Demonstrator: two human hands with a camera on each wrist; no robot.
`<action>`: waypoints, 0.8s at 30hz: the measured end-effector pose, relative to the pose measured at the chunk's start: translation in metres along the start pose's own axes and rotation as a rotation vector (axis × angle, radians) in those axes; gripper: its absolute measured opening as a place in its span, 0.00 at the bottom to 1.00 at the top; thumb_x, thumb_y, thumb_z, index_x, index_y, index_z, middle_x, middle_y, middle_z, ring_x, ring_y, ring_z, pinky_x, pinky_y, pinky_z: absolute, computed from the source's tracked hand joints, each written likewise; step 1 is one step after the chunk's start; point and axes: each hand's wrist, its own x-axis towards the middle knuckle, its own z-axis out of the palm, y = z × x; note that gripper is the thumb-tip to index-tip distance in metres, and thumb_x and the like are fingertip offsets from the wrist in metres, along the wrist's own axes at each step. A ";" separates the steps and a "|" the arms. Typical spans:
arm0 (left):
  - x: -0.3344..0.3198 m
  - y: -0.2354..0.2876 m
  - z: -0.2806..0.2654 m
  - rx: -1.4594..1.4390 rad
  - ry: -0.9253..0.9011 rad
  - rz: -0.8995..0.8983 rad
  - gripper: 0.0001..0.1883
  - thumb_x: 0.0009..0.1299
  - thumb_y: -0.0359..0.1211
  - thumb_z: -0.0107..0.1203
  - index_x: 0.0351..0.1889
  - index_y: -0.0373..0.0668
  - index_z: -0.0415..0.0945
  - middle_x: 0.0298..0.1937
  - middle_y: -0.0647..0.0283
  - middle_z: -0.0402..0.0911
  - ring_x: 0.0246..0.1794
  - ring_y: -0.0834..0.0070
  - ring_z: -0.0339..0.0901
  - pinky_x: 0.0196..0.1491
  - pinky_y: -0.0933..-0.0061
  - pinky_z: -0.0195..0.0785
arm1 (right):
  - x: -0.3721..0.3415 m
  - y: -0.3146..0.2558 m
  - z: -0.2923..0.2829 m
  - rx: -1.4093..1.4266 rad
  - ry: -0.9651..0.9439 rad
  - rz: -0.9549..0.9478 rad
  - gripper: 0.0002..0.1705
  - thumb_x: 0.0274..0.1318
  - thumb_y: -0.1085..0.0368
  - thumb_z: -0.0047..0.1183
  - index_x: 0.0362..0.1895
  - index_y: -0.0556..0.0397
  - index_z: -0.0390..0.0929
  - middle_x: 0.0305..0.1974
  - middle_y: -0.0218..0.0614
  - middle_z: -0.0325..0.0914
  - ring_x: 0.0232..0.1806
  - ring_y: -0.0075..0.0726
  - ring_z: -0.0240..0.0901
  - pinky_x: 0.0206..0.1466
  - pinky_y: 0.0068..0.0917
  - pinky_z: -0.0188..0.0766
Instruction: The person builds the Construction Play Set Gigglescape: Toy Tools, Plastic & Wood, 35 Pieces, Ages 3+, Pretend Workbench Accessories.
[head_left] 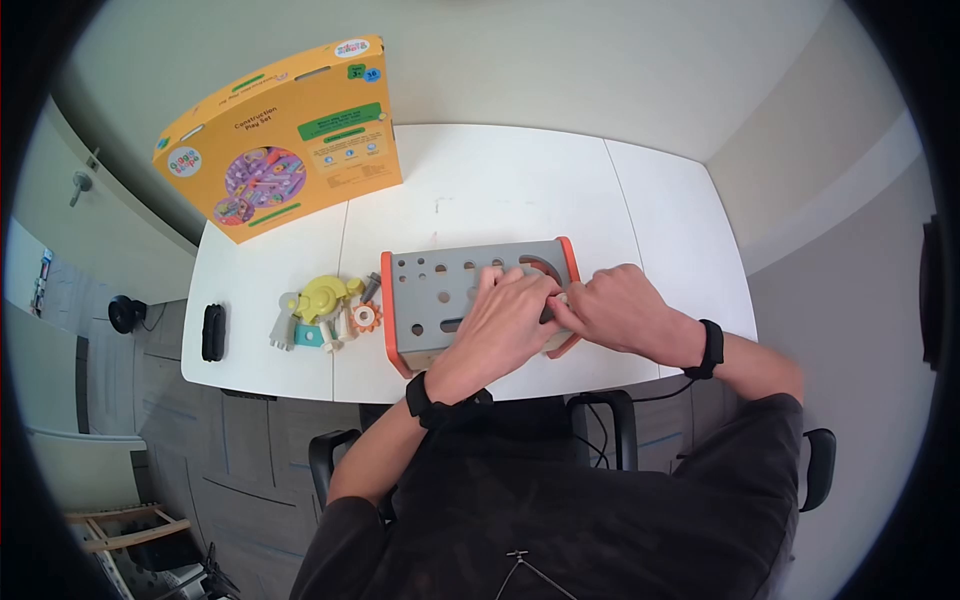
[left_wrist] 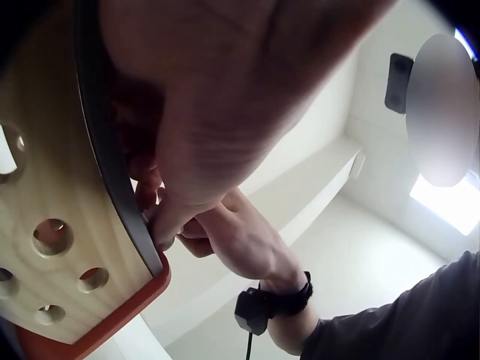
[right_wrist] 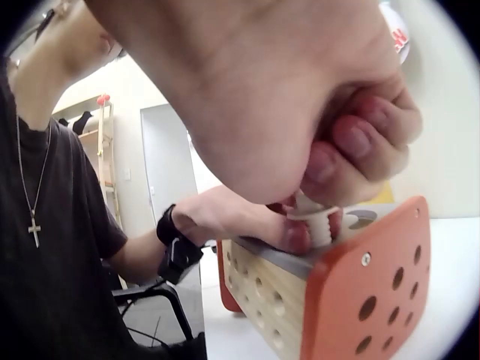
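A toy workbench with a grey top full of holes, pale wooden sides and orange end panels stands in front of the person. At the top's right end is a cream threaded toy bolt, upright. My right hand holds the bolt's upper end, its fingers curled in tightly and hiding the head. Lying over the grey top, my left hand pinches the bolt lower down, thumb on one side and a fingertip on the other. The orange end panel is close beside both hands.
Left of the workbench lies a pile of toy parts, including a yellow piece, an orange gear and a teal plate. A black case sits farther left. The yellow play set box stands behind.
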 end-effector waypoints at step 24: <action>0.004 0.006 -0.006 0.000 -0.009 -0.062 0.22 0.67 0.44 0.72 0.45 0.35 0.82 0.44 0.54 0.85 0.50 0.60 0.78 0.62 0.61 0.61 | -0.010 0.003 -0.012 0.080 0.161 -0.060 0.20 0.75 0.48 0.54 0.41 0.52 0.76 0.23 0.35 0.77 0.29 0.49 0.82 0.32 0.44 0.76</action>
